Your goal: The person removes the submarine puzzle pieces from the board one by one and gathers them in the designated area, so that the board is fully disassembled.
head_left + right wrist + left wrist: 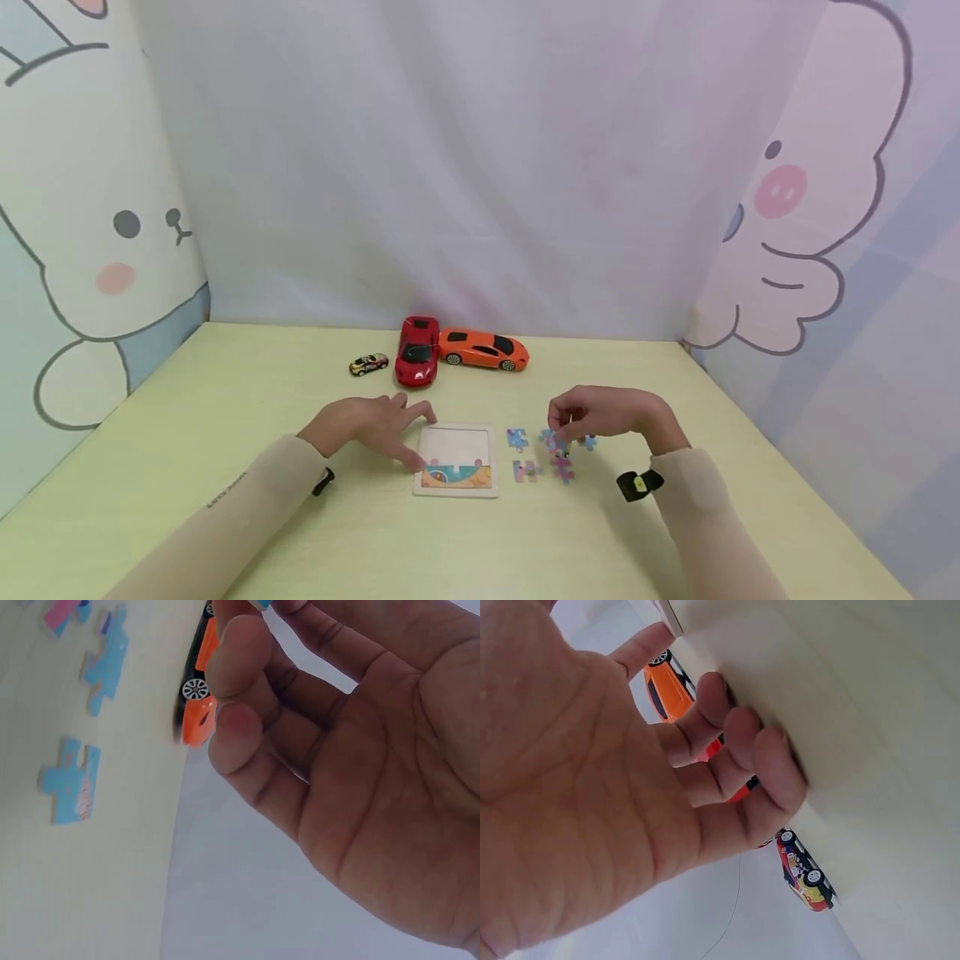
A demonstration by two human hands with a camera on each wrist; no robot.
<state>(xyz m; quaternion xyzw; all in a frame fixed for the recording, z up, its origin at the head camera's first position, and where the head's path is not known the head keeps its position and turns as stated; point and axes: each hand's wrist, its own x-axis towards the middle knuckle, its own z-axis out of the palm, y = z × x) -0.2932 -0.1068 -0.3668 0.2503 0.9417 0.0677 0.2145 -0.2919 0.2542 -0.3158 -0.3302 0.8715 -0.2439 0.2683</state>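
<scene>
A white square puzzle tray (455, 492) lies on the table, its bottom row filled with joined pieces (457, 477) and its upper part bare. At the tray's left side, my left hand (375, 427) has thumb and index finger spread along the edge; its other fingers (780, 769) bend loosely near the tabletop. My right hand (603, 411) pinches a puzzle piece, of which a small blue bit (260, 603) shows at the fingertips. Below and around it lie several loose pieces, including a pink one (562, 471) and a blue one (73, 781).
Behind the tray stand a red toy car (417, 352), an orange toy car (483, 349) and a small patterned car (368, 364). Between tray and right hand lie a blue piece (517, 439) and a pinkish piece (525, 472). A pale curtain (465, 167) closes off the table's back.
</scene>
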